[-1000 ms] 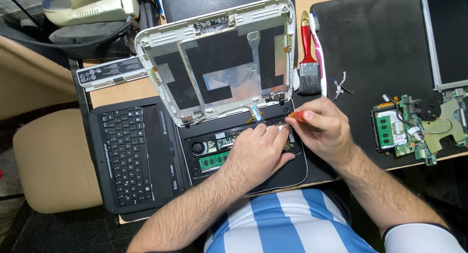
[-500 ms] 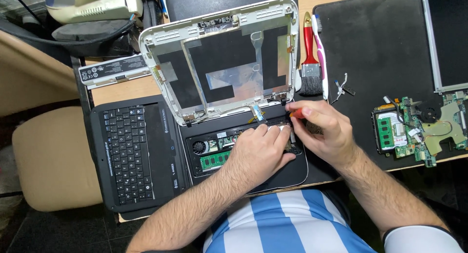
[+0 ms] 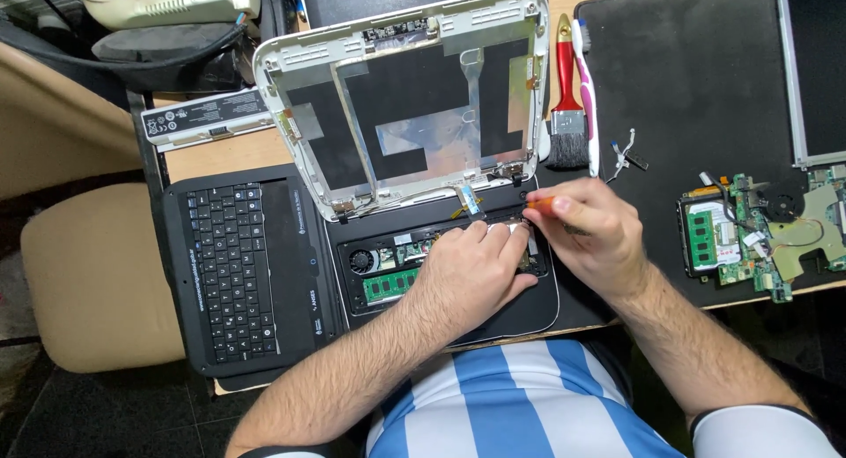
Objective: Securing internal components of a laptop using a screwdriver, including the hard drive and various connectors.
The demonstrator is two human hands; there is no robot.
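An orange-handled screwdriver (image 3: 539,206) is pinched between the fingertips of the right hand (image 3: 589,238), its tip hidden below the grip at the right rear corner of the opened laptop base (image 3: 441,264). The left hand (image 3: 467,273) is pressed flat, fingers together, on the exposed board just left of that grip, holding nothing. The step appears to be work on a screw near the hinge; it is best done with the driver kept upright and the base held down. The stripped white lid (image 3: 405,96) stands just behind the grip. The green memory module (image 3: 390,286), left of the resting palm, should be left untouched.
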